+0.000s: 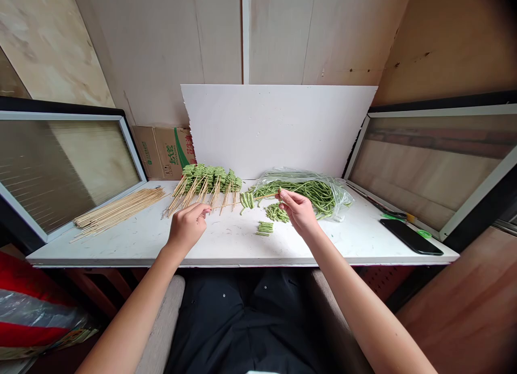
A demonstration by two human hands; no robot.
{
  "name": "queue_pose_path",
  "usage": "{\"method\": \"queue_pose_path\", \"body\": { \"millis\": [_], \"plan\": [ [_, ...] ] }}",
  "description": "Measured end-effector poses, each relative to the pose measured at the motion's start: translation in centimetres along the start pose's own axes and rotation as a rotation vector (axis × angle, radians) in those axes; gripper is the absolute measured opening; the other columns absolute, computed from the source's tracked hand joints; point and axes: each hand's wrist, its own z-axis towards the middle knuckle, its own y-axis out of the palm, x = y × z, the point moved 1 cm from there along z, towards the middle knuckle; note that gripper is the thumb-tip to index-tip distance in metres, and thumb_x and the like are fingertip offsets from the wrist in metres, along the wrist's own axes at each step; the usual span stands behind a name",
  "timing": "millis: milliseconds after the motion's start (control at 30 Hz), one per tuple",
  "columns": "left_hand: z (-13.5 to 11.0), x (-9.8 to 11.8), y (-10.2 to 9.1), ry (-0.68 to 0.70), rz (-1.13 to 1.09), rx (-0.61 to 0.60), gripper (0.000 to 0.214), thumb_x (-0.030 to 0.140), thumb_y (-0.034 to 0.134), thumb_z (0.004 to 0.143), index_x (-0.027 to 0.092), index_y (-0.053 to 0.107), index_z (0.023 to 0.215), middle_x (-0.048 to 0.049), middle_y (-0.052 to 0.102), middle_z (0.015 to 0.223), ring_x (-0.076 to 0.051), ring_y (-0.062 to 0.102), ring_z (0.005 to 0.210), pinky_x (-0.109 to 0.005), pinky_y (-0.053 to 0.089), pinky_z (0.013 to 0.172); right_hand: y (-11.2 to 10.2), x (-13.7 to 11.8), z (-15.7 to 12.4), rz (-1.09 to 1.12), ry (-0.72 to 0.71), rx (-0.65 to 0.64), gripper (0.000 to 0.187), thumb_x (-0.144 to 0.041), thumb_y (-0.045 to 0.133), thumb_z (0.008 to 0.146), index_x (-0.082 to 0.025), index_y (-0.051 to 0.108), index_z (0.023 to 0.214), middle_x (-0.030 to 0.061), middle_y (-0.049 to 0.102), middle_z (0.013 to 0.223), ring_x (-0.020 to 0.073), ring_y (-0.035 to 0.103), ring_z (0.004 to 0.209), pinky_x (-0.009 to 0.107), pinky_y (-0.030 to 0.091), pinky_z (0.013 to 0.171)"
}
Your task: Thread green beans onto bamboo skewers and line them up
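My left hand (188,224) pinches the blunt end of a thin bamboo skewer (226,205) that lies level above the white table (226,244). Several short green bean pieces (246,200) are threaded on it near the middle. My right hand (297,208) pinches the skewer's other end, fingers closed. Just under that hand lies a small heap of cut bean pieces (277,213), and a second little stack (265,228) sits nearer me.
Finished bean skewers (208,181) are fanned out at the back left. A bundle of bare skewers (119,211) lies at the far left. A clear plastic bag of long beans (313,193) sits right. A black phone (410,236) lies near the right edge, a cardboard box (163,150) behind.
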Motion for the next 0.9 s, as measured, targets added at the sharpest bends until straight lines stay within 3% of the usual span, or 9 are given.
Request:
{"method": "queue_pose_path", "body": {
  "millis": [300, 467, 700, 900],
  "plan": [
    [-0.1, -0.4, 0.1, -0.064, -0.017, 0.011, 0.036, -0.002, 0.049, 0.079, 0.021, 0.075, 0.088, -0.0019, 0.081, 0.085, -0.019, 0.076, 0.081, -0.025, 0.055, 0.073, 0.2, 0.1, -0.1, 0.039, 0.055, -0.036, 0.038, -0.050, 0.094, 0.072, -0.027, 0.086, 0.101, 0.0059, 0.079, 0.102, 0.0219, 0.065, 0.096, 0.031, 0.049, 0.069],
    [0.0, -0.1, 0.0, -0.016, -0.015, 0.025, 0.035, -0.002, 0.050, 0.080, 0.021, 0.075, 0.087, -0.0025, 0.080, 0.085, -0.019, 0.076, 0.080, -0.025, 0.053, 0.069, 0.1, 0.3, 0.0, 0.077, 0.105, -0.011, 0.034, -0.049, 0.095, 0.071, -0.025, 0.085, 0.093, 0.0056, 0.076, 0.098, 0.0191, 0.062, 0.092, 0.029, 0.048, 0.068],
    [-0.1, 0.3, 0.2, 0.017, 0.052, 0.030, 0.036, -0.003, 0.049, 0.077, 0.021, 0.074, 0.086, -0.0027, 0.081, 0.085, -0.020, 0.075, 0.077, -0.026, 0.052, 0.067, 0.6, 0.6, 0.0, 0.016, 0.015, 0.094, 0.034, -0.051, 0.096, 0.067, -0.025, 0.081, 0.083, 0.0047, 0.074, 0.093, 0.0222, 0.065, 0.095, 0.031, 0.046, 0.066],
    [-0.1, 0.1, 0.0, 0.014, 0.062, 0.033, 0.037, -0.003, 0.049, 0.077, 0.021, 0.075, 0.086, -0.0028, 0.081, 0.084, -0.020, 0.075, 0.078, -0.026, 0.053, 0.068, 1.0, 1.3, -0.3, -0.001, -0.016, 0.101, 0.033, -0.053, 0.095, 0.067, -0.027, 0.079, 0.080, 0.0034, 0.072, 0.086, 0.0219, 0.064, 0.089, 0.034, 0.046, 0.069]
  ]
}}
